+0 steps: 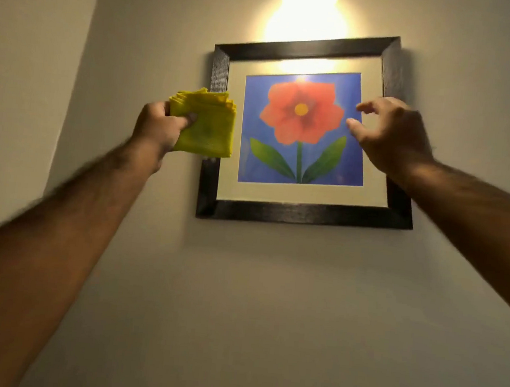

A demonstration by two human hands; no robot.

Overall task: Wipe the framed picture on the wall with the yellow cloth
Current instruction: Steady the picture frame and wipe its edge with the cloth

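**Cloth raised to the frame**

My left hand [157,130] is gripping the folded yellow cloth [209,124] over the left edge of the framed picture [301,211] on the wall. My right hand [388,137] is hovering loose-fingered, holding nothing, at its right side.

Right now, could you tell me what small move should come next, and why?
Probably bring the left hand rightward to press the folded yellow cloth onto the black-framed flower picture; it overlaps only the frame's left edge, while the open right hand hovers near the right side.
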